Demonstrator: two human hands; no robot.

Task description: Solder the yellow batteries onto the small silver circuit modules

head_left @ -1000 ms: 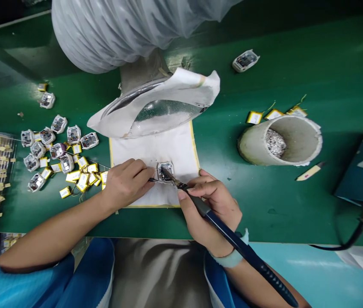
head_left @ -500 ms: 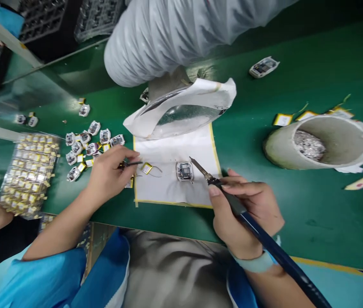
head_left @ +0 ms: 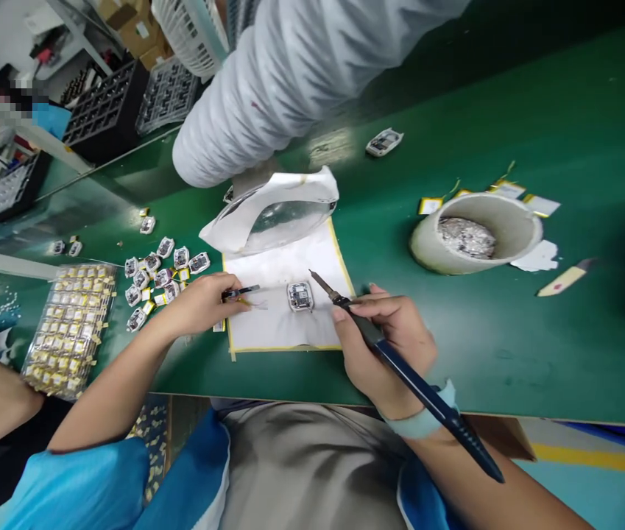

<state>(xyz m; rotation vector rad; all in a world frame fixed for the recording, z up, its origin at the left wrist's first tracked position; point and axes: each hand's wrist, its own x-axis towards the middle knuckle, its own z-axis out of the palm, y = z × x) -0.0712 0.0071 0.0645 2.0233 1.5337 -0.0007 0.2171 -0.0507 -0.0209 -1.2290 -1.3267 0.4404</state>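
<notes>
A soldering iron (head_left: 381, 346) lies in the closed fingers of my right hand (head_left: 394, 324). Its tip is just above and to the right of a small white housing with a circuit board (head_left: 299, 296), which rests on a white sheet edged in yellow tape (head_left: 279, 335). My left hand (head_left: 202, 303), at the sheet's left edge, pinches dark tweezers (head_left: 246, 290) that point right. Just below them a small yellow-edged battery (head_left: 244, 301) with thin wires is partly hidden by my fingers; whether I grip it is unclear.
Several white housings (head_left: 166, 248) lie left of the sheet, beside a tray of batteries (head_left: 72, 324). A ribbed grey duct (head_left: 290, 88) with a clear hood (head_left: 290, 221) hangs behind it. A grey pot (head_left: 419, 246) and a knife (head_left: 566, 278) are right. A co-worker's arm (head_left: 6, 390) shows far left.
The view has shifted, showing more of the background. My left hand has come over the battery, whose body is now mostly covered. The iron still points beside the housing.
</notes>
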